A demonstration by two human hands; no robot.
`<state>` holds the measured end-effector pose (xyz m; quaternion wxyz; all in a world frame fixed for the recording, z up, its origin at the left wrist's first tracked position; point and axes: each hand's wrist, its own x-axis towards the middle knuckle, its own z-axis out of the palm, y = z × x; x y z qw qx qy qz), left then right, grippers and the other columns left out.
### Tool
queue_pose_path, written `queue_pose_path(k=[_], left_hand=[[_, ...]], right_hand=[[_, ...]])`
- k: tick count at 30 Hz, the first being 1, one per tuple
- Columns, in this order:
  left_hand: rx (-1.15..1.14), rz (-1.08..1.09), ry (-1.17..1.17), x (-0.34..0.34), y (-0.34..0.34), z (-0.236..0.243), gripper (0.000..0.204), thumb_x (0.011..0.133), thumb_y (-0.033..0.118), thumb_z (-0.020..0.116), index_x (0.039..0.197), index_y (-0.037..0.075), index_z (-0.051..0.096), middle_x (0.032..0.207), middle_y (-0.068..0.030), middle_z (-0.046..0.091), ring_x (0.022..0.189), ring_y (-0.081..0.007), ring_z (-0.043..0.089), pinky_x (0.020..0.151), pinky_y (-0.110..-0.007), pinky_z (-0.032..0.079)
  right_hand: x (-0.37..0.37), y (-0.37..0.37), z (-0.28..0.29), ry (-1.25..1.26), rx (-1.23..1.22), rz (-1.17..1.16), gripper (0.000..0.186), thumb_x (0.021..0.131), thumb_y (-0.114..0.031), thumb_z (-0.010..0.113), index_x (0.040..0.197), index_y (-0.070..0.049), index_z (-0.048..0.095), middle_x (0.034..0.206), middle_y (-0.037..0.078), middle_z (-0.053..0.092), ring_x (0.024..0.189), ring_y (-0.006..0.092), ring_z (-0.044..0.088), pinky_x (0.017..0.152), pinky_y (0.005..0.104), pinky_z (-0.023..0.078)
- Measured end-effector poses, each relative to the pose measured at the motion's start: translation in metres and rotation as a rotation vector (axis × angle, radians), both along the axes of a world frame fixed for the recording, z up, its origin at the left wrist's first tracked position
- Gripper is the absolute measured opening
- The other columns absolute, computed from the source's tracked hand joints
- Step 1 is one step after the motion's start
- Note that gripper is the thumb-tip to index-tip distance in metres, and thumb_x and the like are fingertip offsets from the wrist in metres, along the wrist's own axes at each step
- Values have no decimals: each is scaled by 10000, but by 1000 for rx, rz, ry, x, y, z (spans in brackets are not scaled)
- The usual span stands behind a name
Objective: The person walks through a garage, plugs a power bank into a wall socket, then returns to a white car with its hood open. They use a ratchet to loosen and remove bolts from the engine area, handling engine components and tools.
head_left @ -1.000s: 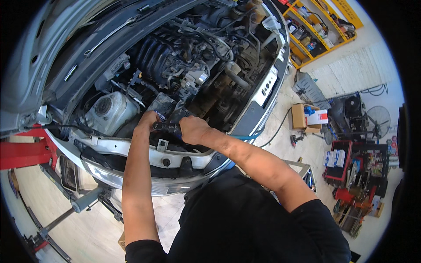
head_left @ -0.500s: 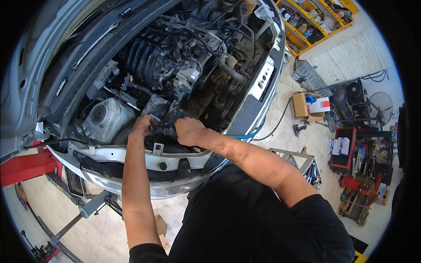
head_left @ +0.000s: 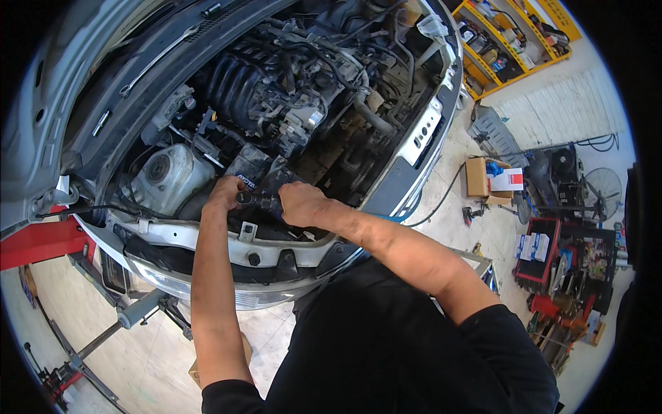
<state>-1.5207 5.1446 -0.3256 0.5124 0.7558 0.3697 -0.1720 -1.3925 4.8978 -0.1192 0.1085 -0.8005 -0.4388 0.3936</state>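
Observation:
My right hand (head_left: 302, 205) is wrapped round a black air ratchet (head_left: 261, 201), which lies across the front of the engine bay with its round head pointing left. Beside that head is my left hand (head_left: 222, 194), fingers bent down and together; their tips are hidden, so what they grip cannot be made out. A dark box with a printed label (head_left: 246, 181) sits just beyond both hands. A blue hose (head_left: 389, 218) shows past my right wrist. The white front crossmember (head_left: 207, 243) of the car runs on the near side of the hands.
The engine (head_left: 276, 103) fills the bay beyond. A long wrench (head_left: 155, 63) and a socket (head_left: 101, 123) lie on the cowl. To the left stands a white-capped strut tower (head_left: 169, 172). A red lift arm (head_left: 41, 245), a cardboard box (head_left: 476, 177) and a yellow shelf (head_left: 510, 52) surround the car.
The whole view has shifted slightly, with the car and shop moving a little right in the picture. Both hands keep their places at the air ratchet.

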Motion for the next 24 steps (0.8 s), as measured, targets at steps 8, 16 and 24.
queue_pose_path(k=[8, 16, 24], left_hand=[[201, -228, 44, 16, -21, 52, 236, 739, 161, 814, 922, 22, 761, 877, -144, 744, 779, -223, 714, 698, -357, 553], [153, -230, 12, 13, -17, 59, 247, 716, 174, 833, 890, 16, 759, 816, -132, 732, 743, -227, 698, 706, -367, 533], [158, -224, 27, 8, -19, 58, 266, 717, 178, 837, 901, 4, 754, 828, -144, 730, 748, -234, 693, 702, -379, 526]], right_hand=[[6, -1, -2, -23, 24, 77, 250, 784, -101, 646, 995, 9, 723, 1038, 237, 713, 1014, 401, 688, 893, 459, 557], [5, 3, 3, -33, 38, 102, 241, 796, -146, 679, 973, 14, 710, 1029, 241, 706, 1012, 400, 682, 879, 464, 556], [6, 2, 8, -17, 39, 126, 255, 777, -71, 634, 1002, 11, 723, 1044, 241, 707, 1015, 406, 685, 881, 464, 558]])
